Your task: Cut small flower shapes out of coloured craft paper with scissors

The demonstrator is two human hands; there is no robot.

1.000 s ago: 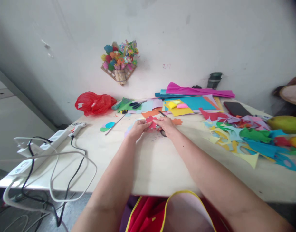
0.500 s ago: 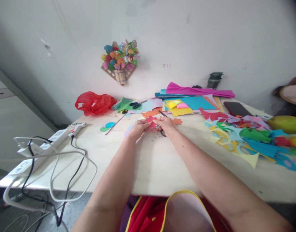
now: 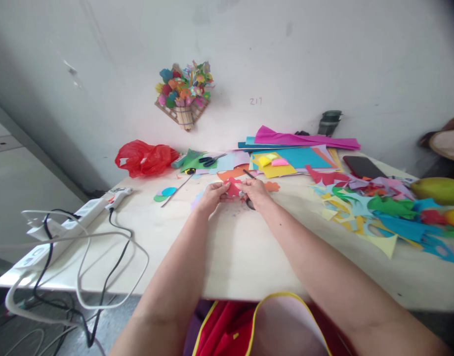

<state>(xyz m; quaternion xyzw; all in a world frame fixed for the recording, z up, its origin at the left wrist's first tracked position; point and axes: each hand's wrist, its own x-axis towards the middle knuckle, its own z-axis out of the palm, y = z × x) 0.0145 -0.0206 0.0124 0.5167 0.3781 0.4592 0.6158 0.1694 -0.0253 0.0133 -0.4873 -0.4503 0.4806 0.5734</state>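
The small red paper piece [image 3: 233, 187] with an uneven outline is up between the fingers, just above the pale wooden tabletop [image 3: 245, 262]. The relation that counts is side to side: the bare left hand [image 3: 212, 194] is at the piece's left edge and the bare right hand [image 3: 255, 192] at its right, so neither is nearer; both touch it. The fingers cover part of its outline, and no clear long axis shows; the visible part spans the gap between the hands.

Each hand's thumb and fingers are closed in a pinch, with the thumb on the near face of the red piece; how the fingers behind it are placed, I cannot tell.

Just right of the red piece, beyond the right hand, lies a flat orange flower-shaped paper cutout [image 3: 272, 186]. Just below the piece on its right, partly hidden by the right hand, is a black curved object [image 3: 250, 204], perhaps a scissor handle. Behind the piece lies a flat orange paper sheet [image 3: 232, 173]; a thin dark stick [image 3: 249, 173] lies behind and to its right.
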